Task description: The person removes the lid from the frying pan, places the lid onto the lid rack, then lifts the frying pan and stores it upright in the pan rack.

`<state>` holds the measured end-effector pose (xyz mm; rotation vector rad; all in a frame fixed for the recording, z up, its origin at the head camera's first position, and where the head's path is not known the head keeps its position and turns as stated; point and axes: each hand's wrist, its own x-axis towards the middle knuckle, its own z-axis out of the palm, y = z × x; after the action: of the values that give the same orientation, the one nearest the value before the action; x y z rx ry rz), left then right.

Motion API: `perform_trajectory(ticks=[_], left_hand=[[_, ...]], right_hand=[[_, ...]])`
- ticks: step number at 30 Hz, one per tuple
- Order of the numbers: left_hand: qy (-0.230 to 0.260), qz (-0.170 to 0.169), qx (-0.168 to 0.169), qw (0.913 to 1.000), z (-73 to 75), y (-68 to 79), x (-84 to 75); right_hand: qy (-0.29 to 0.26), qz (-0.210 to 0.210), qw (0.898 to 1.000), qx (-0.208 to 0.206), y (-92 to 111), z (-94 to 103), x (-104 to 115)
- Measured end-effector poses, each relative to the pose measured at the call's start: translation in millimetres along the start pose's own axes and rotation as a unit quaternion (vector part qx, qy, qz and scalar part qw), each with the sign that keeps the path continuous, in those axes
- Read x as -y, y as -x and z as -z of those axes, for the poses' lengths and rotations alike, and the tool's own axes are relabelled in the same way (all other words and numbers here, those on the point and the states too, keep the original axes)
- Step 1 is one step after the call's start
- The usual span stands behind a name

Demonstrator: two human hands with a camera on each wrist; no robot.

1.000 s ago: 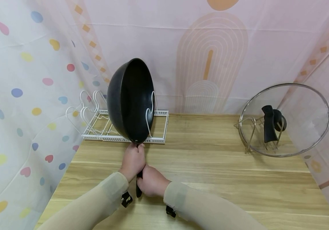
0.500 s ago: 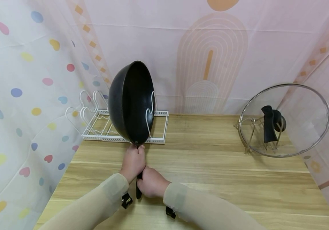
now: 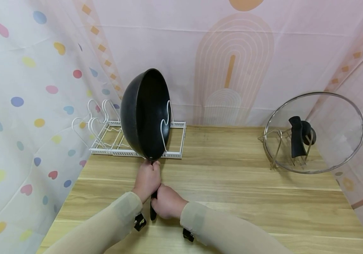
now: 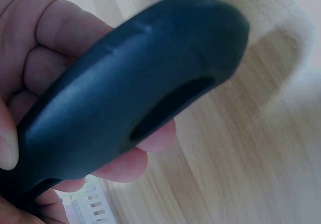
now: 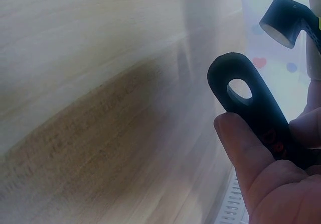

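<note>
A black wok (image 3: 153, 113) stands on its side in the white wire rack (image 3: 176, 154), its hollow turned to the right. One white wire divider (image 3: 163, 130) crosses in front of its open side. The wok's handle points toward the person. Close below the rim, my left hand (image 3: 148, 179) grips the handle. Just behind it my right hand (image 3: 168, 201) holds the same handle nearer its end. In the left wrist view, fingers wrap the black handle (image 4: 125, 78). The right wrist view shows the handle's end (image 5: 251, 113) with its hanging hole, between thumb and fingers.
At the right, a glass lid (image 3: 337, 141) with a steel rim and black knob leans on a small metal stand (image 3: 276, 148). More white wire dividers (image 3: 94, 123) rise at the rack's left. Patterned curtains border the wooden table (image 3: 232, 183) at the back and sides.
The wok has sunk a little and its left side has shifted slightly right. Both hands keep their hold on the handle. The lid and rack stay put.
</note>
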<state>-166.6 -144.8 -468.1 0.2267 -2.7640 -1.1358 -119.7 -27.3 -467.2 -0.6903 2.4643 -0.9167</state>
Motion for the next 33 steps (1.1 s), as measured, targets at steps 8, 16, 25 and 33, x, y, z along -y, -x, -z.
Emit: perform_trajectory(ticks=[8, 16, 25, 33], left_hand=[[-0.006, -0.005, 0.001, 1.0, -1.5, 0.7, 2.2], [-0.004, -0.008, -0.001, 1.0, -2.2, 1.9, 3.1], [-0.006, -0.014, 0.001, 0.9999, -4.8, 0.9, 7.2], [-0.001, -0.008, 0.003, 1.0, -5.8, 1.0, 7.4]], right_hand=[[0.008, 0.001, 1.0, -0.007, 1.0, -1.4, 0.0], [0.016, 0.004, 1.0, -0.015, 0.9, -2.6, -0.3], [0.025, 0.006, 0.999, -0.019, 0.2, -5.7, -1.6], [0.023, -0.006, 1.0, -0.017, 0.4, -6.0, -1.5]])
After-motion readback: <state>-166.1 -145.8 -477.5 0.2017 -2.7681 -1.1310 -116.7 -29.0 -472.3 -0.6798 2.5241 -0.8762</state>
